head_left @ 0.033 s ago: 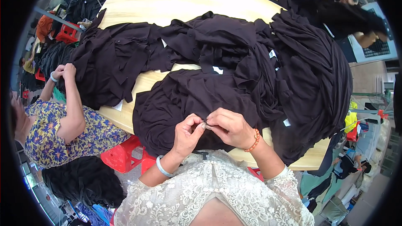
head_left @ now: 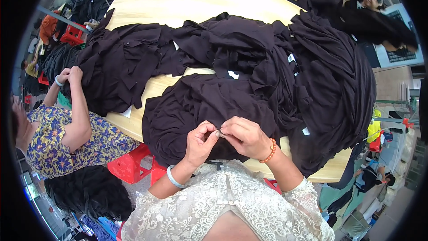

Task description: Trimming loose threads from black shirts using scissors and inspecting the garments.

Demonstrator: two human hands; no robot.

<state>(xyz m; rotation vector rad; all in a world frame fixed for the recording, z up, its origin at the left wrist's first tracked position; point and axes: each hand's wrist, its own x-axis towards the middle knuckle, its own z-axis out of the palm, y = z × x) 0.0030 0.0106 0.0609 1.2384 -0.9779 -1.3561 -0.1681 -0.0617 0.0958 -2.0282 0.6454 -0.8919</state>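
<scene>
A dark, nearly black garment (head_left: 191, 102) lies bunched at the near edge of the table. Over it my left hand (head_left: 201, 142) and my right hand (head_left: 244, 137) meet fingertip to fingertip. Both are closed in a pinch on a small dark bit of the garment; its exact part is hidden by the fingers. Behind it stretches a row of dark shirts (head_left: 240, 35) with buttons and white tags. To the right, a long heap of the same dark cloth (head_left: 332, 85) hangs over the table's edge.
Pale wooden table (head_left: 187, 2) under the cloth. At left, a person in a floral top (head_left: 67, 143) handles a dark shirt. Red stools (head_left: 129, 165) and a black cloth pile (head_left: 89, 192) stand near left. Another person (head_left: 370, 0) moves dark cloth at far right.
My hands stay pinched in the same place. At the far right, the other person's head and the dark cloth in their hands have shifted slightly.
</scene>
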